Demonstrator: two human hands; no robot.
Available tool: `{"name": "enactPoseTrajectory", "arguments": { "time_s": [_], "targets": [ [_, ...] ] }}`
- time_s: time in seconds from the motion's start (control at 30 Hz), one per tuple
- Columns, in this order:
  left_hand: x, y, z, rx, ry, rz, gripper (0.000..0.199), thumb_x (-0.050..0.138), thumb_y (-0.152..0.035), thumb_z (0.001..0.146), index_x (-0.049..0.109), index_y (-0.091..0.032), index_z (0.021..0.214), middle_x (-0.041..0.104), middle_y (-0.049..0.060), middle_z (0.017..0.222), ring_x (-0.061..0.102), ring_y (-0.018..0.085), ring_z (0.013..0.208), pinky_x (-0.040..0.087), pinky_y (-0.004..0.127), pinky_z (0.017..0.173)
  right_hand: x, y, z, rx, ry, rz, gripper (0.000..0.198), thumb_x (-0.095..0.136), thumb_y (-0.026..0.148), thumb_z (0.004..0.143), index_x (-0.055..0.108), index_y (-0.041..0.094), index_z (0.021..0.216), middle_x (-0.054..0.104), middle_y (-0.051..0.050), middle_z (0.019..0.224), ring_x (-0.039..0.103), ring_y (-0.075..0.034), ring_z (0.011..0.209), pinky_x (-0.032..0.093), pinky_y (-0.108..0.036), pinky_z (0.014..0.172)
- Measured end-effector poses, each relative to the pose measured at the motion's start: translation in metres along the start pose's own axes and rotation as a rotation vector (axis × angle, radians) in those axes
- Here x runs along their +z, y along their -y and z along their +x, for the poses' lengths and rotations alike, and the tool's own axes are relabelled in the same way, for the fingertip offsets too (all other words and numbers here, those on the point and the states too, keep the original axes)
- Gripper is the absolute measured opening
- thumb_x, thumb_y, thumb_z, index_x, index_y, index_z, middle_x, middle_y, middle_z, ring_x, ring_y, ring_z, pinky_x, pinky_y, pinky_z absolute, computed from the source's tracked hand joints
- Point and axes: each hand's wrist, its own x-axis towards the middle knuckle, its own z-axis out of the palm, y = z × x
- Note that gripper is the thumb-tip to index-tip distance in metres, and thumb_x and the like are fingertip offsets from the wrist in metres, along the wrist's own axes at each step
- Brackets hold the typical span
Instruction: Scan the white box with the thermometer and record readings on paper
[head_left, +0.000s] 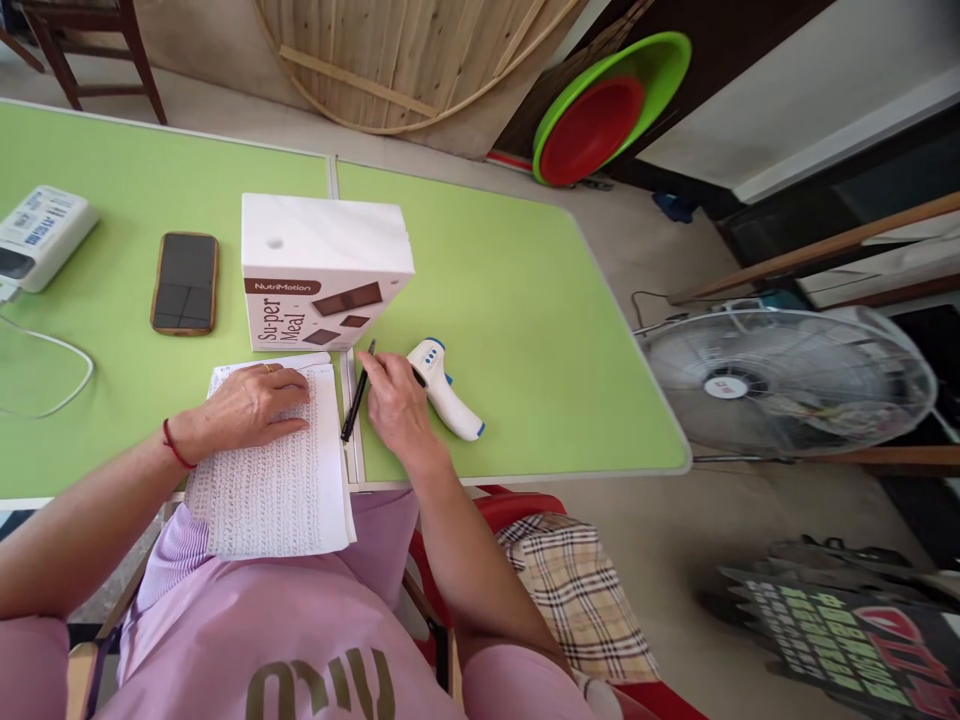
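My left hand (251,405) lies palm down on a stack of handwritten paper (277,490), fingers together but stretched out, with nothing in its grip. The lower part of the sheets hangs past the table's near edge. Just right of the paper, my right hand (399,405) is closed, its thumb and forefinger at the upper end of a black pen (355,402). The pen slants down to the left over the table seam. Beside the right hand's knuckles rests a white infrared thermometer (448,392). Behind the paper stands a white and brown Super Meal box (322,270).
A phone (184,283) lies left of the box. Farther left is a white power bank (45,235) with a cable (86,380). A fan (787,385) stands beyond the green table's (517,290) right end. A red chair (517,510) bears plaid cloth (577,590).
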Motion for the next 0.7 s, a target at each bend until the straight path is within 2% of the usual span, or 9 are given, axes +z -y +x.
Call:
{"name": "enactPoseTrajectory", "arguments": {
  "time_s": [0.07,0.17,0.23,0.3,0.37,0.43,0.5,0.6,0.7],
  "targets": [
    [-0.002,-0.001,0.003,-0.004,-0.117,-0.002,0.019,0.057,-0.031,0.103,0.063,-0.015,0.096,0.073,0.008,0.098,0.071,0.022,0.082,0.058,0.036,0.072,-0.003,0.001,0.000,0.012,-0.011,0.002,0.052,0.035,0.002,0.094,0.063,0.018,0.134,0.061,-0.013,0.100,0.060,-0.025,0.094,0.056,-0.042,0.084],
    [-0.007,0.000,0.007,-0.059,-0.480,-0.037,0.020,0.063,-0.028,0.098,0.050,-0.020,0.085,0.061,0.001,0.080,0.061,0.016,0.070,0.050,0.029,0.060,-0.016,0.000,0.001,0.089,-0.097,-0.001,0.046,0.042,0.008,0.093,0.064,0.017,0.133,0.060,-0.014,0.106,0.059,-0.026,0.099,0.056,-0.045,0.086],
    [-0.009,0.006,0.007,-0.172,-0.732,-0.051,0.027,0.071,-0.030,0.093,0.046,-0.022,0.087,0.054,-0.001,0.080,0.055,0.014,0.071,0.047,0.029,0.059,-0.029,-0.005,0.001,0.168,-0.153,-0.026,0.043,0.050,0.014,0.091,0.063,0.016,0.132,0.058,-0.016,0.111,0.058,-0.028,0.105,0.056,-0.047,0.089],
    [-0.007,0.018,0.005,-0.353,-0.851,-0.095,0.034,0.078,-0.038,0.089,0.050,-0.024,0.100,0.054,0.002,0.092,0.055,0.016,0.079,0.050,0.033,0.067,-0.044,-0.014,-0.001,0.247,-0.176,-0.073,0.044,0.057,0.022,0.088,0.063,0.015,0.130,0.057,-0.017,0.115,0.057,-0.030,0.109,0.054,-0.048,0.093],
    [0.001,0.033,0.003,-0.491,-0.840,-0.234,0.058,0.082,-0.052,0.084,0.048,-0.026,0.123,0.054,0.007,0.115,0.061,0.021,0.098,0.055,0.040,0.081,-0.058,-0.024,-0.003,0.338,-0.135,-0.135,0.051,0.064,0.031,0.083,0.060,0.015,0.132,0.056,-0.018,0.122,0.055,-0.032,0.114,0.051,-0.051,0.097],
    [0.011,0.049,0.002,-0.467,-0.777,-0.378,0.085,0.086,-0.061,0.076,0.039,-0.030,0.140,0.049,0.011,0.136,0.057,0.030,0.123,0.055,0.048,0.096,-0.069,-0.034,-0.005,0.463,-0.028,-0.206,0.064,0.068,0.041,0.079,0.056,0.014,0.135,0.054,-0.021,0.130,0.053,-0.036,0.120,0.048,-0.055,0.099],
    [0.019,0.060,0.004,-0.436,-0.684,-0.477,0.096,0.086,-0.062,0.074,0.033,-0.032,0.148,0.045,0.013,0.147,0.049,0.035,0.137,0.053,0.053,0.105,-0.074,-0.042,-0.009,0.593,0.121,-0.244,0.072,0.069,0.051,0.077,0.054,0.012,0.137,0.054,-0.024,0.133,0.053,-0.039,0.121,0.048,-0.055,0.097],
    [0.022,0.066,0.007,-0.426,-0.565,-0.569,0.090,0.084,-0.060,0.078,0.037,-0.029,0.148,0.046,0.014,0.150,0.045,0.036,0.142,0.051,0.054,0.110,-0.071,-0.050,-0.014,0.675,0.323,-0.196,0.062,0.062,0.055,0.083,0.060,0.013,0.128,0.062,-0.021,0.121,0.060,-0.034,0.109,0.051,-0.046,0.087],
    [0.018,0.061,0.009,-0.468,-0.498,-0.649,0.076,0.079,-0.058,0.083,0.045,-0.022,0.141,0.052,0.017,0.147,0.055,0.035,0.134,0.054,0.051,0.107,-0.062,-0.054,-0.019,0.645,0.276,-0.114,0.043,0.059,0.050,0.084,0.068,0.017,0.110,0.066,-0.014,0.101,0.062,-0.028,0.092,0.050,-0.039,0.076]
  ]
}}
